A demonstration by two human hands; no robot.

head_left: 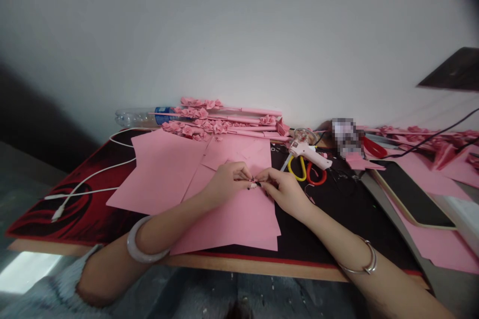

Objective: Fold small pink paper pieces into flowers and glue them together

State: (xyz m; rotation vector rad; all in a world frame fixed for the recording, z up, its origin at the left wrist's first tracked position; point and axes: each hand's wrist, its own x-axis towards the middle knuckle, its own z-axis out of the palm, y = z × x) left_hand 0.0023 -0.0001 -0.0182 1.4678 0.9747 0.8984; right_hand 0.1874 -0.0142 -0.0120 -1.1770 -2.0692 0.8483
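My left hand (230, 182) and my right hand (282, 189) meet over the middle of the table, fingertips pinched together. Between them is a small piece of pink paper (253, 185), mostly covered by the fingers, so its exact shape is hard to make out. Beneath both hands lie large pink paper sheets (232, 224), overlapping one another. Another wide pink sheet (157, 169) spreads to the left of my left hand. Just beyond my right hand are scissors with yellow and red handles (297, 169) and a pale hot glue gun (310, 153).
Pink paper flowers on rolled stems (224, 122) lie along the wall beside a clear plastic bottle (136, 117). White cables (90, 192) cross the red and black mat (101, 219) at left. A phone (415, 197) rests at right, near more paper flowers (404, 134).
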